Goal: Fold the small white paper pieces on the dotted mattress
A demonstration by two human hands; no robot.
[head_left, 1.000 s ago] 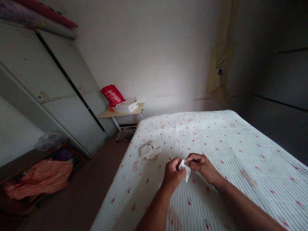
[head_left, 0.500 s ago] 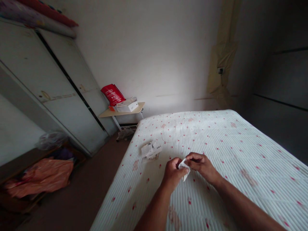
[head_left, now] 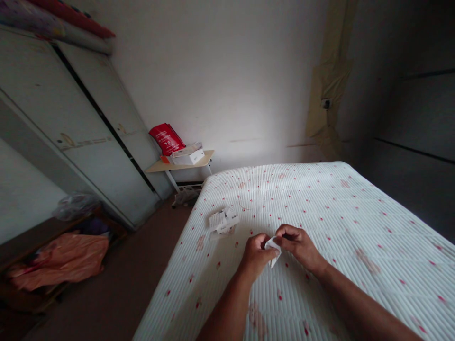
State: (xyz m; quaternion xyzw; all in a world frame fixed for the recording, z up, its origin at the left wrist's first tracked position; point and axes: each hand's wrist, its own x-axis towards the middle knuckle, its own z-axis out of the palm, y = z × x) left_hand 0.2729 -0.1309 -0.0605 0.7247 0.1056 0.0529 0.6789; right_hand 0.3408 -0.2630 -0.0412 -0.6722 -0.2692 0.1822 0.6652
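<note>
Seeing a wide bed [head_left: 320, 208] with a ribbed, red-dotted white cover, and beyond its far left corner a small desk [head_left: 156, 166] carrying a red bag [head_left: 167, 139] and a white box [head_left: 192, 157]. Got loose printed papers [head_left: 223, 220] on the bed, nearer the desk than the left hand [head_left: 256, 253] and right hand [head_left: 297, 242]. Smallest: a white piece [head_left: 273, 245] over the bed, gripped left with thumb across its face, pinched right at the upper edge; can't tell what it is.

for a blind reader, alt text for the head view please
Two bare hands, left and right, hold a small white piece in their fingers above a bed with loose papers on it.
</note>
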